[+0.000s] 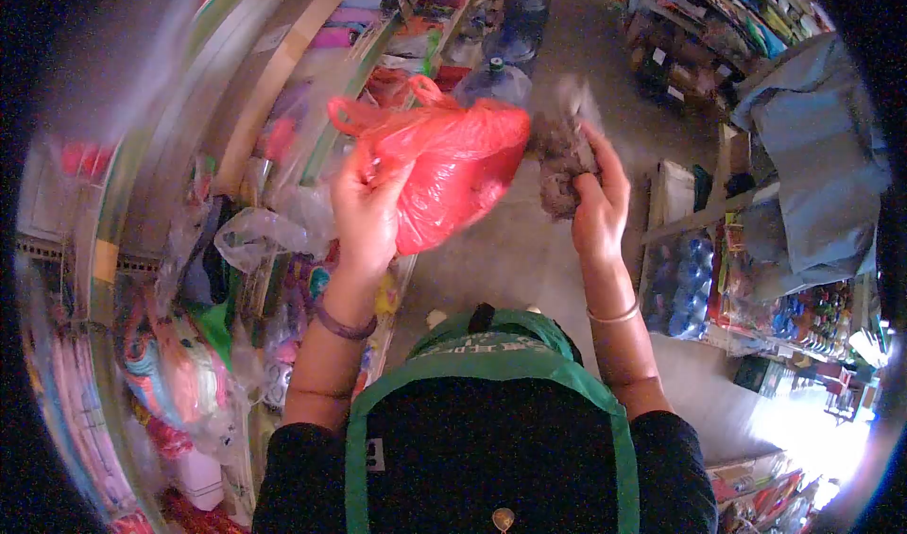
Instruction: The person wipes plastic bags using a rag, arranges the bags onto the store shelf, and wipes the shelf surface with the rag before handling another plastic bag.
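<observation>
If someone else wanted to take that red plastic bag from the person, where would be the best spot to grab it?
Probably by the loop handles at the top left of the red plastic bag, coming from above. They stick up free near, while the left hand bunches the bag's lower left edge. The right hand holds a brownish fuzzy clump beside the bag's right side.

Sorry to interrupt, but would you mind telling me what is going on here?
A person in a shop aisle holds a red plastic bag up in the left hand. The right hand grips a brownish fuzzy clump right beside the bag; what it is cannot be told. Large water bottles stand on the floor beyond, with stocked shelves on both sides.
</observation>
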{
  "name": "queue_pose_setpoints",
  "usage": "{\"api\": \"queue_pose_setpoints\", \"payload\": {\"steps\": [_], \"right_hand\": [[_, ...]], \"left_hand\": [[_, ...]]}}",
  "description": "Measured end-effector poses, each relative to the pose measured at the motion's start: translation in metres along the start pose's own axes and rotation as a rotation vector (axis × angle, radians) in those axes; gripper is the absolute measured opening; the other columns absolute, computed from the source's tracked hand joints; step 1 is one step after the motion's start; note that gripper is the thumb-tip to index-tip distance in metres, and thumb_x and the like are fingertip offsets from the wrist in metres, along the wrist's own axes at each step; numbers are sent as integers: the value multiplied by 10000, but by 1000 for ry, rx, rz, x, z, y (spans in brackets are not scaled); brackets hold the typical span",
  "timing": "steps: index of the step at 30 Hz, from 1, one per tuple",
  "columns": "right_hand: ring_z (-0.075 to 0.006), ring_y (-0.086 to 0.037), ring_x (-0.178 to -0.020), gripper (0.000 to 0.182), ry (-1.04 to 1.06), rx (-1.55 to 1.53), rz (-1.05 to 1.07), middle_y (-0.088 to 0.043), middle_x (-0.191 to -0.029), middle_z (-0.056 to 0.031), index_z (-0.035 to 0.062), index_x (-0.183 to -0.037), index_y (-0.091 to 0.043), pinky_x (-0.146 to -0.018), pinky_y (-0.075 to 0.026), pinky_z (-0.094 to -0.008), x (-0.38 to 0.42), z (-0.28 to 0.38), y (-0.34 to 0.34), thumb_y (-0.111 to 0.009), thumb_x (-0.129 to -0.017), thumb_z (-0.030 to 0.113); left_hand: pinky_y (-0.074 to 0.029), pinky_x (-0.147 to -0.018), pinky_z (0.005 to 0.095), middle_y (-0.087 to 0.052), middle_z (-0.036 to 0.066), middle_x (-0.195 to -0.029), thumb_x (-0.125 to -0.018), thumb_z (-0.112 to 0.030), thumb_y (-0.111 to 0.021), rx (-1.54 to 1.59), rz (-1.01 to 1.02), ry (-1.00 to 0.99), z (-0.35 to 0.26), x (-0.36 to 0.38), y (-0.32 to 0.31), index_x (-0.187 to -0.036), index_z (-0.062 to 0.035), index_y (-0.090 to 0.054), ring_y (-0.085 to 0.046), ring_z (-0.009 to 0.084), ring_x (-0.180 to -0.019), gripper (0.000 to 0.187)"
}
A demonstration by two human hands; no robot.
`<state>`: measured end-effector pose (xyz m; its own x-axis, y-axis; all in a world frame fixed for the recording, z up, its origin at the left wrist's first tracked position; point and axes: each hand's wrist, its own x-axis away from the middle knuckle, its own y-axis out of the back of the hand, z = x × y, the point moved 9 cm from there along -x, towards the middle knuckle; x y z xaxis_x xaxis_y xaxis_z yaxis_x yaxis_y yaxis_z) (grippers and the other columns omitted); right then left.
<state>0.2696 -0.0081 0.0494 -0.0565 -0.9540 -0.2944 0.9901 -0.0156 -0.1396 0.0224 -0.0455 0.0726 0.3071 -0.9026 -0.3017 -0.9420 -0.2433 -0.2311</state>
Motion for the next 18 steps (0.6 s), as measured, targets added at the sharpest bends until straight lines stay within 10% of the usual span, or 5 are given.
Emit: {"api": "queue_pose_setpoints", "payload": {"steps": [5,12,18], "right_hand": [[-273,-490,-974,348,865,785,487,-512,-1129,-85,96,-964,-592,-901,-332,-439,53,73,-124,-559,-617,101],[-287,-460,-1062,353,773,810,480,-491,-1179,-81,105,-1001,-567,-876,-356,-424,36,42,-94,-540,-650,113],[-349,-556,-932,379,-1,485,259,-588,-985,-173,34,-1054,-558,-806,-449,-374,-14,-19,-5,-472,-689,-22]], "left_hand": [[-412,-871,307,-588,75,-978,-792,22,-520,-137,56,-46,16,12,-17,-1010,11,-558,-535,176,-946,222],[-449,-798,286,-597,71,-978,-744,1,-603,-287,115,-67,17,21,-9,-990,18,-571,-568,153,-862,249],[-459,-757,271,-601,49,-929,-718,18,-626,-123,37,-83,-10,15,1,-989,12,-548,-571,130,-826,282]]}}
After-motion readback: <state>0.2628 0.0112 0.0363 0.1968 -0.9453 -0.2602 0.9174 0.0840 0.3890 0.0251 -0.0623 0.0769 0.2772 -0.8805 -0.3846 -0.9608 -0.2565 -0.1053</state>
